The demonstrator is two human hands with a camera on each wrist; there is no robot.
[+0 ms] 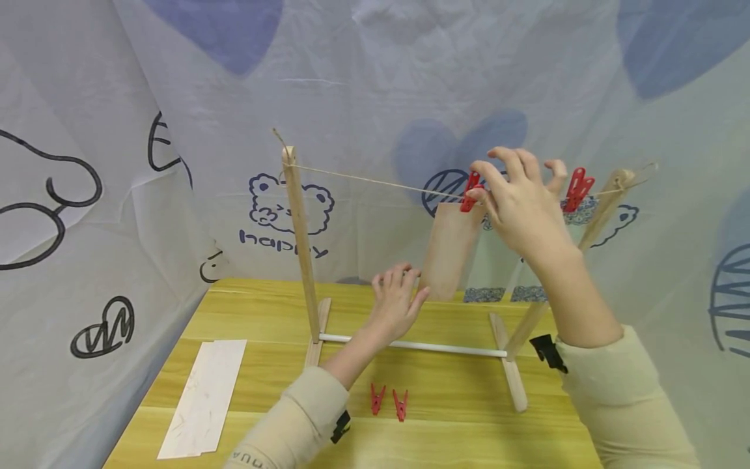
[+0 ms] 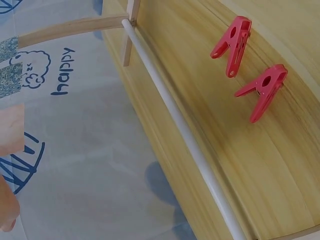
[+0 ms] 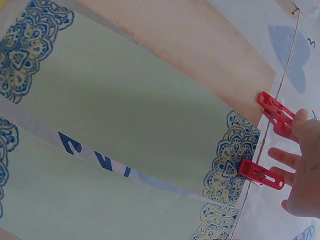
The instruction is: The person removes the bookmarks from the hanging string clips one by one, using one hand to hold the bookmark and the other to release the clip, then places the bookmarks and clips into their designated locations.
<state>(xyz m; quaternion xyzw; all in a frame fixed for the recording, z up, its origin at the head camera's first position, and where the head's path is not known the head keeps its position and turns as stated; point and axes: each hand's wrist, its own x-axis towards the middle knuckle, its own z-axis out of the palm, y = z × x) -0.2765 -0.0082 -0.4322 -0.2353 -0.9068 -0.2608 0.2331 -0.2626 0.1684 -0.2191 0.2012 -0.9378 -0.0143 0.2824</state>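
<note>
My right hand (image 1: pixel 530 208) is raised at the string and pinches a red clothespin (image 3: pixel 275 111) between thumb and forefinger. This clothespin sits on the string at the top corner of a plain beige card (image 1: pixel 451 251), which hangs down from there. My left hand (image 1: pixel 394 303) is lower, beside the card's bottom left edge, with its fingers spread loosely and nothing in them. Another red clothespin (image 3: pixel 261 174) grips a pale green card (image 3: pixel 145 107) with blue lace-patterned ends, overlapped by my right fingers' side of the view.
The string (image 1: pixel 375 181) runs between two wooden posts (image 1: pixel 301 247) joined by a white rod (image 1: pixel 433 348). Two loose red clothespins (image 1: pixel 401 405) lie on the wooden table (image 1: pixel 469 433). Overlapping pale cards (image 1: pixel 202 397) lie at its left. A printed cloth (image 1: pixel 363 85) hangs behind.
</note>
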